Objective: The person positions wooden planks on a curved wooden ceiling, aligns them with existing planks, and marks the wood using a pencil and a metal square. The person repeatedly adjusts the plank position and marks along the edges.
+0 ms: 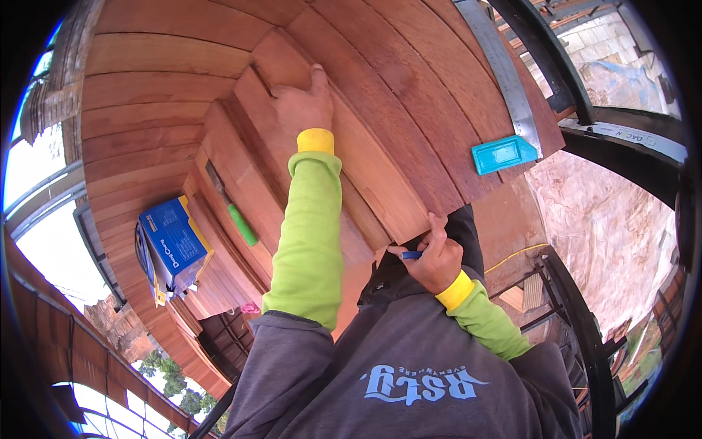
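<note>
A reddish-brown wooden board lies lengthwise on the planked wooden surface. Near its far end, my left hand spans the board, thumb along the top and fingers curled toward the left edge. My right hand is closed on a blue pen at the board's near end. One raised finger of that hand reaches the board's corner. Most of the pen is hidden in the fist.
A square with a turquoise handle and steel blade lies at the right. Left of my left forearm lies a green-handled tool, perhaps a chisel. Farther left stands a blue and yellow box. Black metal framing stands at the right.
</note>
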The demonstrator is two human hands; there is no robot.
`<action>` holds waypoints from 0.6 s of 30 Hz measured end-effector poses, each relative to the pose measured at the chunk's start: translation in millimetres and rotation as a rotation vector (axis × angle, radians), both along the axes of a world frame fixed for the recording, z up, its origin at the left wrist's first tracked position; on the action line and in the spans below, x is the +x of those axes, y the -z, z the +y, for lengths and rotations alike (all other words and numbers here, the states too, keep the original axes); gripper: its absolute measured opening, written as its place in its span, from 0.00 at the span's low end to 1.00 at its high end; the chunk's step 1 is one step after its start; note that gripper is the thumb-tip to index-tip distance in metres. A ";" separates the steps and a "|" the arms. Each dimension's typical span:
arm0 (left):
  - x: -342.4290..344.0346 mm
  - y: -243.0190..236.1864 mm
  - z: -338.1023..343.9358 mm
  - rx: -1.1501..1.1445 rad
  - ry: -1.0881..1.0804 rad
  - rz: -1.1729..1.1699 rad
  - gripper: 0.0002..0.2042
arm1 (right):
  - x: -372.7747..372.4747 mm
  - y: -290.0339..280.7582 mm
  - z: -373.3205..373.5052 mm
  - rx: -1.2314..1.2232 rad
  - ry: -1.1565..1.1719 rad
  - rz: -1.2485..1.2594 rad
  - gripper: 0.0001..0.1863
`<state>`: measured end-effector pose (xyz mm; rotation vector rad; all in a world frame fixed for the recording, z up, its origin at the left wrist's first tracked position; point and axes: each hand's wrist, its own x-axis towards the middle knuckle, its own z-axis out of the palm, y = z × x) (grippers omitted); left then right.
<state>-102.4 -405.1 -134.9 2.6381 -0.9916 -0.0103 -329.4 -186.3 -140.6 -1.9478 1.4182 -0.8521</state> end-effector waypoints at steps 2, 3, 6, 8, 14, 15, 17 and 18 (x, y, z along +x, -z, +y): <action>0.0 1.5 -0.1 -0.035 -0.017 -0.014 0.42 | 0.5 3.3 1.5 -0.009 0.003 0.001 0.43; -0.6 1.9 -0.9 -0.029 -0.012 -0.009 0.42 | 1.6 7.6 2.8 -0.017 0.016 -0.002 0.43; -1.2 0.4 -2.3 -0.012 -0.006 0.005 0.43 | 3.9 11.6 4.1 -0.026 0.036 -0.002 0.44; -2.2 -0.3 -2.7 0.000 -0.016 0.014 0.44 | 4.6 13.0 5.3 -0.029 0.040 0.001 0.44; -7.1 -9.0 -2.5 0.037 -0.052 0.037 0.44 | 6.9 13.5 7.9 -0.050 0.054 -0.024 0.45; -6.3 -8.3 -2.9 0.035 -0.045 0.042 0.44 | 6.9 13.8 7.5 -0.053 0.053 -0.030 0.45; -4.5 -6.3 -3.5 0.030 -0.031 0.054 0.44 | 7.1 13.2 7.1 -0.054 0.051 -0.036 0.45; -5.1 -6.8 -3.3 0.029 -0.035 0.050 0.44 | 7.0 12.3 6.9 -0.050 0.047 -0.037 0.45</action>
